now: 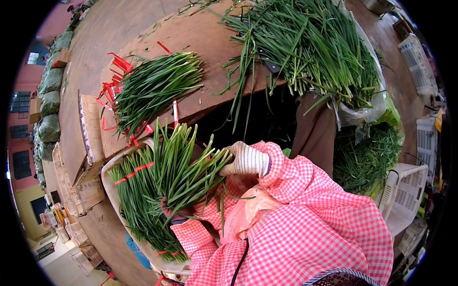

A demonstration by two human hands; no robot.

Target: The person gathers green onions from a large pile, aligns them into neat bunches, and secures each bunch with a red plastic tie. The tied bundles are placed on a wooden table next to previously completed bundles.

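A loose bunch of garlic chives [195, 168] fans out in front of me, pale stem ends upward. Around its leafy lower part my left hand [171, 211], in a dark glove, is closed and partly hidden by leaves. Wearing a pale striped glove, my right hand [245, 159] pinches stem ends on the bunch's right side. Under and left of the bunch stands a white plastic crate [109, 182] holding chives tied with red bands [134, 171]. Another pile of chives [161, 84] lies on the brown board [214, 43], beside red tie strips [120, 64].
A big heap of chives [315, 46] rests on plastic sheeting [372, 103] at upper right, with a black knife handle [269, 62] partly under it. Loose cut leaves [372, 157] fill a green bag below. A white basket [406, 196] stands at right, cardboard [91, 132] at left.
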